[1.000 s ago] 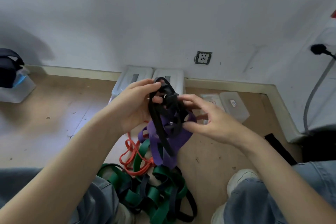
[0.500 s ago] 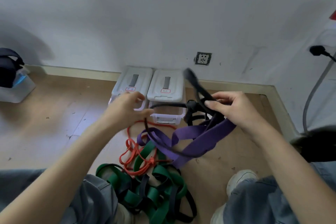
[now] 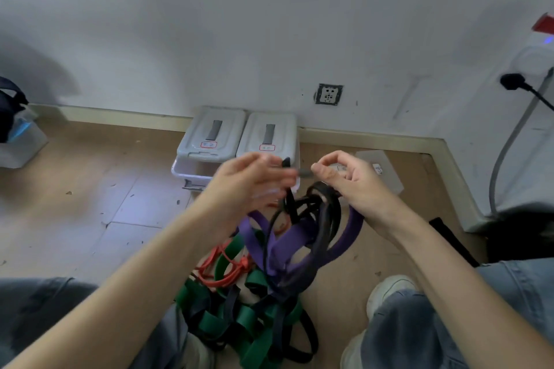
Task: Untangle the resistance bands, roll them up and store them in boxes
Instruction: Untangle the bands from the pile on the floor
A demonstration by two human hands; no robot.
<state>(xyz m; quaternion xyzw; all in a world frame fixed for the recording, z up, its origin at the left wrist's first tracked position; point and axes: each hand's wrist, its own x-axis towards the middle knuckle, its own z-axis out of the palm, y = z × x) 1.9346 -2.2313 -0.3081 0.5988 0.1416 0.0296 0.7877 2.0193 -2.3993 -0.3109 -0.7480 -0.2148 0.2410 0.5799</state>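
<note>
While both hands (image 3: 353,180) tug, black band (image 3: 325,210) taut

box lid labels (image 3: 209,145) (red-framed), text unreadable

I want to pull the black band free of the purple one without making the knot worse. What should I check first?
1. Right hand grips the black band: ok, fingers curl round its bunched loops.
2. Left hand grips the black strand: cannot tell, it is motion-blurred.
3. Black band free of the purple band: not ok, still interlaced.
4. Held bands clear of the floor pile of green bands: not ok, they hang into it.
5. Storage boxes ready: not ok, both lids on.
</note>
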